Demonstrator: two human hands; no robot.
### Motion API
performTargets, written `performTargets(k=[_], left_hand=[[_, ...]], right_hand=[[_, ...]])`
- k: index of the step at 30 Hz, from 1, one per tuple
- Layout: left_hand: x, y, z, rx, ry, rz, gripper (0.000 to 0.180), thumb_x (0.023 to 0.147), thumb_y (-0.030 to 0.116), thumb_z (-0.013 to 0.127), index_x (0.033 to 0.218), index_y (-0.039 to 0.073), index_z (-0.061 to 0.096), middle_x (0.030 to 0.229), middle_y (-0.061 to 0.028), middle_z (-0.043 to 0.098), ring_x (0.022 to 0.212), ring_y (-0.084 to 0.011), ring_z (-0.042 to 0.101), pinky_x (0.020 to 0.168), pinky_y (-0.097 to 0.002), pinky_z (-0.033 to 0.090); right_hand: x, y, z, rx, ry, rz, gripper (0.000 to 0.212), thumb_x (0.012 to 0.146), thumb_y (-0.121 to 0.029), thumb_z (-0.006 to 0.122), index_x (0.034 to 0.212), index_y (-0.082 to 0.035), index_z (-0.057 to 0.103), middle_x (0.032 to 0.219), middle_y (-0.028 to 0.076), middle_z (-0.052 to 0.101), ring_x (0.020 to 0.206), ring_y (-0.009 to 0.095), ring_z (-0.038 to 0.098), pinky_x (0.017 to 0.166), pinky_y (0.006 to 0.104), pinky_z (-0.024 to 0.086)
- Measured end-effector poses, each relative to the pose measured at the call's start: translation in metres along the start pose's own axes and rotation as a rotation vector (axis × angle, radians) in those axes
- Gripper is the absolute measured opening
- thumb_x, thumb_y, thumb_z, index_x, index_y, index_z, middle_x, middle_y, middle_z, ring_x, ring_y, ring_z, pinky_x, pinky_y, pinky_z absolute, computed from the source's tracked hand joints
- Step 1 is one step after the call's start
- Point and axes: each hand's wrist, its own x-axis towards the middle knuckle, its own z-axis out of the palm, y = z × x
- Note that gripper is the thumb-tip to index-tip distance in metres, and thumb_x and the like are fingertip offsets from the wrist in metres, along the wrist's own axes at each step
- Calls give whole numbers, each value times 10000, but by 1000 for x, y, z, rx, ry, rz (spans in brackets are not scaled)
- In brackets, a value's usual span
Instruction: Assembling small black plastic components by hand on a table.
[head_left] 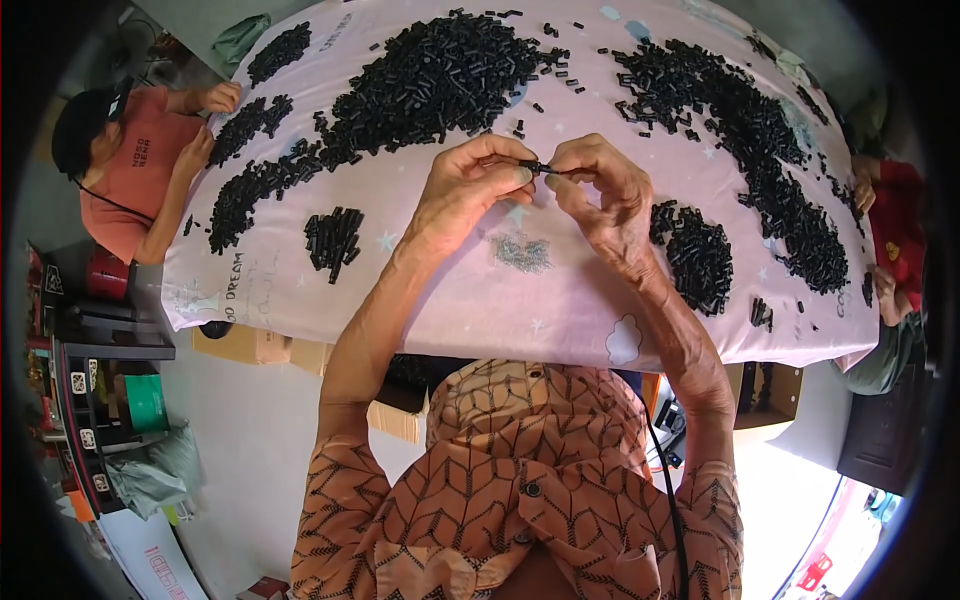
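Above the near middle of the cloth, my left hand [465, 185] is closed in a pinch on a small black cylindrical part [535, 167]. My right hand [605, 195] meets it from the other side, its thumb and forefinger closed on the thin end of the same piece. Just below my hands lies a small patch of fine silvery pieces [522, 253], too small to name. A neat heap of longer black tubes [332, 242] sits left of my left forearm. Beside my right wrist is a heap of short black cylinders [695, 258].
A pink patterned cloth [450, 315] covers the table. Large black heaps [430, 85] spread over its far side, others [745, 130] to the right. A person in a salmon shirt [150, 160] sits at left, another in a red sleeve [897, 230] at right. Cardboard boxes [245, 345] stand below.
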Motion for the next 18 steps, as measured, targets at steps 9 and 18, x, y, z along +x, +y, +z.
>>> performTargets(k=[9, 18], left_hand=[[-2, 1, 5, 165, 17, 68, 174, 861, 43, 637, 1025, -17, 629, 895, -89, 652, 755, -142, 644, 693, -251, 539], [-5, 4, 9, 257, 28, 153, 173, 854, -15, 619, 1026, -32, 626, 851, -102, 661, 695, -134, 635, 656, -244, 538]], right_hand=[[-3, -4, -1, 324, -23, 281, 74, 860, 41, 575, 921, 31, 616, 806, 52, 606, 661, 116, 591, 639, 252, 505], [2, -10, -4, 456, 0, 445, 57, 858, 16, 580, 885, 32, 627, 721, 86, 623, 624, 137, 596, 563, 255, 499]])
